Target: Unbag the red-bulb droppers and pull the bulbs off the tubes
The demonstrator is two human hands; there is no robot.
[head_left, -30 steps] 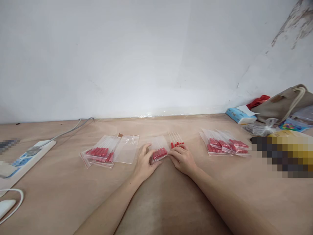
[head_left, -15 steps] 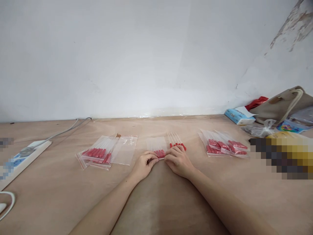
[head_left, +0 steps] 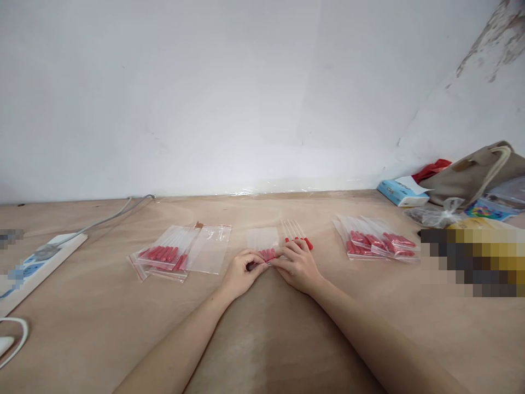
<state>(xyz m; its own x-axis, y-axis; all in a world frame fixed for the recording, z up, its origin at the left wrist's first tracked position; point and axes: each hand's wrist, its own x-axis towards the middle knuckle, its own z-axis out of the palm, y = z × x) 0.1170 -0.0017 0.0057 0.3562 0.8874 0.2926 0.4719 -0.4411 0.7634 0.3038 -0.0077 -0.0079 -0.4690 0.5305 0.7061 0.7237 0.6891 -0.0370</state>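
Note:
In front of me lies a clear zip bag (head_left: 262, 236) holding several thin pale sticks with red handles (head_left: 268, 254). My left hand (head_left: 241, 273) pinches the bag's near edge by its left corner, thumb against fingertips. From the other side, my right hand (head_left: 297, 268) is closed on the same edge, its fingertips almost touching the left thumb. Just beyond the right hand, several loose red-handled sticks (head_left: 293, 230) rest on the table, their handles partly hidden by the fingers.
Filled zip bags (head_left: 164, 254) and a flat clear bag (head_left: 209, 249) lie left; more filled bags (head_left: 373, 241) lie right. A power strip (head_left: 41, 268) is far left. At the back right are a tissue box (head_left: 402, 191), a grey-brown bag (head_left: 463, 178) and a blurred yellow item (head_left: 488, 251).
My right hand has slid slightly left along the bag's near edge, bringing the fingertips of both hands closer together. The other bags stay in place.

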